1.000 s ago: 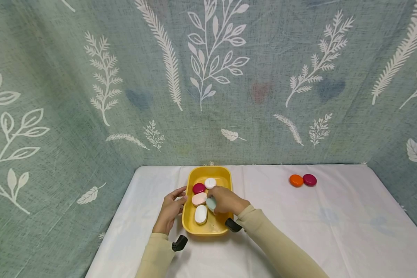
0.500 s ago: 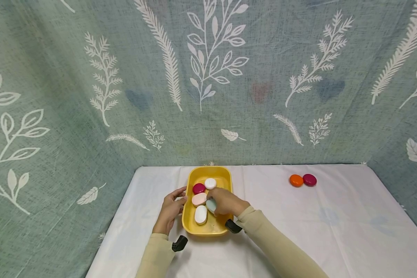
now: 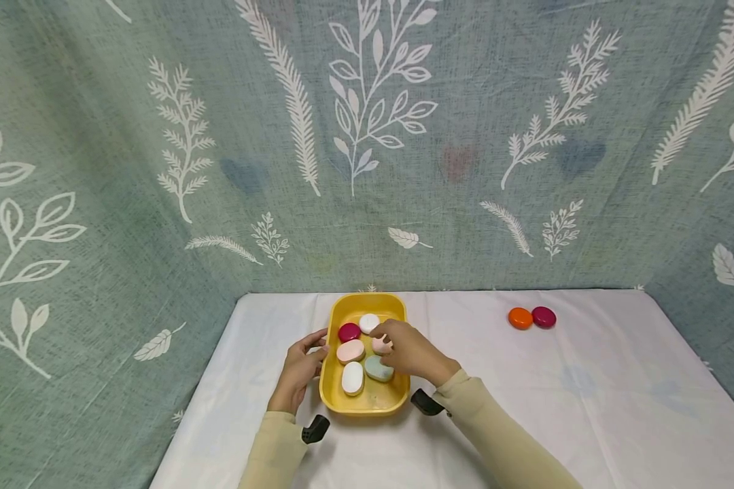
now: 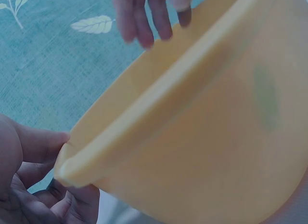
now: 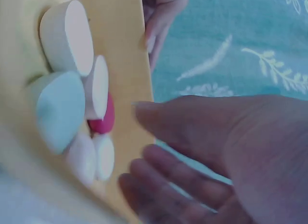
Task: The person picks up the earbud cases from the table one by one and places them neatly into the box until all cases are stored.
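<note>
A yellow plastic tub (image 3: 367, 412) stands on the table with several soap bars inside. In the head view these are a pale green oval soap (image 3: 378, 369), a white oval soap (image 3: 353, 379), a pink soap (image 3: 351, 351), a second pink soap (image 3: 380, 345) partly behind fingers, a magenta soap (image 3: 349, 332) and a round white soap (image 3: 369, 322). My left hand (image 3: 302, 370) holds the tub's left rim, thumb at the edge and fingers below it. Over the tub's right side hovers my right hand (image 3: 412, 350), fingers apart and holding nothing in the right wrist view.
Farther right on the white-covered table (image 3: 495, 407) lie an orange soap (image 3: 520, 318) and a magenta one (image 3: 544, 317), side by side. A green leaf-patterned cloth (image 3: 367, 224) rises behind the table and along both sides.
My right hand has let go of the pale green soap and moved up and right, uncovering that soap and part of the second pink one. The left hand has stayed on the rim.
</note>
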The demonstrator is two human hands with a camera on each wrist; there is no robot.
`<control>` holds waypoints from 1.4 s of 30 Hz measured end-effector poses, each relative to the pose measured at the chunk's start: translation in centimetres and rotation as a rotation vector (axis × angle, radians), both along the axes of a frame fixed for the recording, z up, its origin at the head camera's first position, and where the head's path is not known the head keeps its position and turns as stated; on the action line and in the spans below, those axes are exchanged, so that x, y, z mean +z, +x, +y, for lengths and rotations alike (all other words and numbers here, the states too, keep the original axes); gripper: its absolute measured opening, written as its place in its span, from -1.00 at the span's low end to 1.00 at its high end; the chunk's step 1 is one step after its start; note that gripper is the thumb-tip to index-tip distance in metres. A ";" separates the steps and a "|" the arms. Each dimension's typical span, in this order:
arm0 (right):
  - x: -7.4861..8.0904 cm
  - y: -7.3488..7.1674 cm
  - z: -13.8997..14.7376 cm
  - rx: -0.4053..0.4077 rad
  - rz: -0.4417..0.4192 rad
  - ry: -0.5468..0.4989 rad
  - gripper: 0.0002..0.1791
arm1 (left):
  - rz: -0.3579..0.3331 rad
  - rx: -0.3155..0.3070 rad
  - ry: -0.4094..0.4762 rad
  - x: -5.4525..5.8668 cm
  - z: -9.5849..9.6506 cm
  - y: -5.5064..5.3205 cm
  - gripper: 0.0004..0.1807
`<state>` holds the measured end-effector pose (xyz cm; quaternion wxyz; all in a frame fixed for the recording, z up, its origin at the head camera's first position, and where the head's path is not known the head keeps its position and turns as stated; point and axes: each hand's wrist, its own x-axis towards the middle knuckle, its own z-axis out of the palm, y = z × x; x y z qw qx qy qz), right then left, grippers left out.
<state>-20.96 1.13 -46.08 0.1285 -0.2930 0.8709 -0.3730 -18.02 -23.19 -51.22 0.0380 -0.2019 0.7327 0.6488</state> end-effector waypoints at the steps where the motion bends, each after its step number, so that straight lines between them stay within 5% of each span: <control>1: 0.0 0.1 0.4 -0.019 0.014 -0.029 -0.52 | 0.001 0.000 0.001 0.0 0.0 0.0 -0.55; 9: -0.6 0.0 4.2 -0.209 0.111 -0.189 -0.52 | 0.007 -0.004 0.000 -0.2 -0.1 0.0 -0.55; 18: -2.4 -0.2 10.1 -0.376 0.208 -0.228 -0.52 | 0.000 -0.001 -0.003 -0.3 -0.1 -0.1 -0.55; 30: -4.4 -0.6 17.2 -0.516 0.250 -0.165 -0.51 | -0.006 0.001 -0.007 -0.2 0.0 -0.1 -0.55; 42: -5.3 -0.7 21.0 -0.579 0.288 -0.144 -0.53 | -0.018 0.007 -0.015 0.0 0.1 -0.1 -0.54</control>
